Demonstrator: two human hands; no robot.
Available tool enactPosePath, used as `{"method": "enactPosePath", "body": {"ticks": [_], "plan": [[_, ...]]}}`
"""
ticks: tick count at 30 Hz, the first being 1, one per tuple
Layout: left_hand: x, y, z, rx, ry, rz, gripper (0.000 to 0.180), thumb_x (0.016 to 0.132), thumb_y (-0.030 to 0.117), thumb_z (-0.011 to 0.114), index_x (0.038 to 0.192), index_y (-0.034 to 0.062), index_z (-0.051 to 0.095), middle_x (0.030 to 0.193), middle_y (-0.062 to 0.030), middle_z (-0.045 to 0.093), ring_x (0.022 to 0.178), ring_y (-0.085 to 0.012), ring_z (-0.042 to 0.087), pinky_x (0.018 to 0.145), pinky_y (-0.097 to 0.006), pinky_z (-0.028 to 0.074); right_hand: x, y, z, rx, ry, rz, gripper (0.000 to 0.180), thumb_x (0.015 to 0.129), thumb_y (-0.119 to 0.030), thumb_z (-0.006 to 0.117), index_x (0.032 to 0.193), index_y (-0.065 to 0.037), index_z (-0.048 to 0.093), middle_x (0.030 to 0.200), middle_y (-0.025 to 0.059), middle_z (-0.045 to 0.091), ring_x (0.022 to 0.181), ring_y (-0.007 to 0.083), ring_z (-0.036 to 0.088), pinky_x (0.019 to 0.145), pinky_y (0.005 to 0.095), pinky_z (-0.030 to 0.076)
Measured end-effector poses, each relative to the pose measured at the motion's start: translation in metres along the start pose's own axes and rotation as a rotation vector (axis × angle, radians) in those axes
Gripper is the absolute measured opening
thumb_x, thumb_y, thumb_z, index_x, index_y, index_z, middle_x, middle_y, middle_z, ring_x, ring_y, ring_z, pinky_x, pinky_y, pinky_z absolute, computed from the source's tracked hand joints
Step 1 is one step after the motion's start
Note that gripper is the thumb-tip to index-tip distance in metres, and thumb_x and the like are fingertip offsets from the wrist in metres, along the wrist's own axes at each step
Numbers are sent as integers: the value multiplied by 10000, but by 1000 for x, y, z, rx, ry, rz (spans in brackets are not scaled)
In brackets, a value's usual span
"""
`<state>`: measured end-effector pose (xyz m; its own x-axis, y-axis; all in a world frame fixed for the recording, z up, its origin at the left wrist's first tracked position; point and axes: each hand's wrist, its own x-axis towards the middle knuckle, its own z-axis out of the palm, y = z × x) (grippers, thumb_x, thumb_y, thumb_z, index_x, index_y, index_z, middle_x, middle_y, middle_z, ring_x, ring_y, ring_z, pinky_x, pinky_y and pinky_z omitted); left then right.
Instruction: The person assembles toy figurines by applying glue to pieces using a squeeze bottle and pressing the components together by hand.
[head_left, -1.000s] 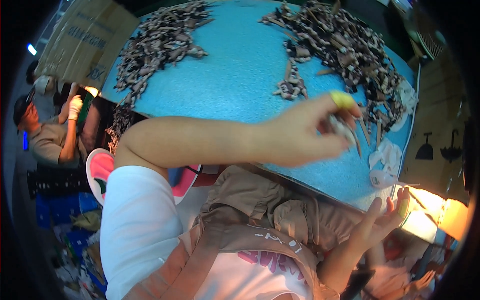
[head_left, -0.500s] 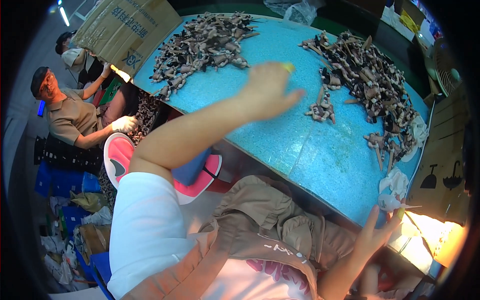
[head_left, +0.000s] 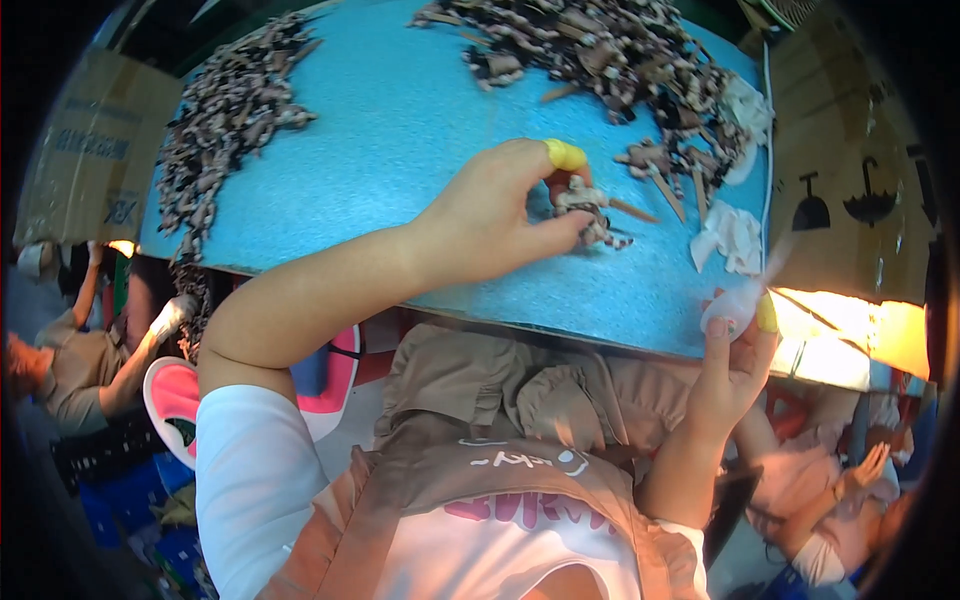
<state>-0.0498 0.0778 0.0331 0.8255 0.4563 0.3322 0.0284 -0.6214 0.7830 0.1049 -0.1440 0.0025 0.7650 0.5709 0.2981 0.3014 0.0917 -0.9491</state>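
My left hand [head_left: 485,215], with yellow tape on a fingertip, pinches a small painted figurine [head_left: 582,205] over the blue tabletop [head_left: 370,130]. The figurine is pale and dark, and a thin brown stick-like piece points from it to the right. Low on the right, at the table's front edge, my right hand [head_left: 728,375] grips a small white squeeze bottle [head_left: 732,308]. The bottle's thin nozzle points up and to the right, partly blurred. Yellow tape wraps a finger of this hand too.
A heap of similar figurines [head_left: 600,45] lies across the far right, another pile [head_left: 235,120] at the left. Crumpled white tissues [head_left: 730,238] lie near a cardboard box [head_left: 850,170] on the right. Another carton [head_left: 85,150] stands far left. Co-workers sit on both sides.
My left hand has come nearer from over the table's middle and now holds a figurine. The right hand has lifted slightly with the bottle. The view has swung to the right.
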Motion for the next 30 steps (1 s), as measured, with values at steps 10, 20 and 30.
{"method": "enactPosePath", "body": {"ticks": [10,20,30], "plan": [[10,6,68,-290,-154,74,282,737,111,697,984,55,572,887,-63,542,739,-159,531,635,-280,445,-10,-29,-6,317,12,121,532,848,-284,569,1244,20,383,886,115,542,647,173,511,563,283,425],[8,2,69,-11,-92,221,304,687,171,713,954,87,595,874,-59,562,890,-262,510,810,-371,373,-22,-33,9,132,334,-215,425,736,-306,712,966,-67,447,830,22,467,662,156,434,626,266,416],[5,2,72,-7,-71,207,322,665,176,710,952,90,593,903,-70,561,933,-253,520,831,-375,365,-29,-35,9,135,168,-352,251,750,-118,652,850,-70,426,709,4,376,618,121,328,540,265,282]]}}
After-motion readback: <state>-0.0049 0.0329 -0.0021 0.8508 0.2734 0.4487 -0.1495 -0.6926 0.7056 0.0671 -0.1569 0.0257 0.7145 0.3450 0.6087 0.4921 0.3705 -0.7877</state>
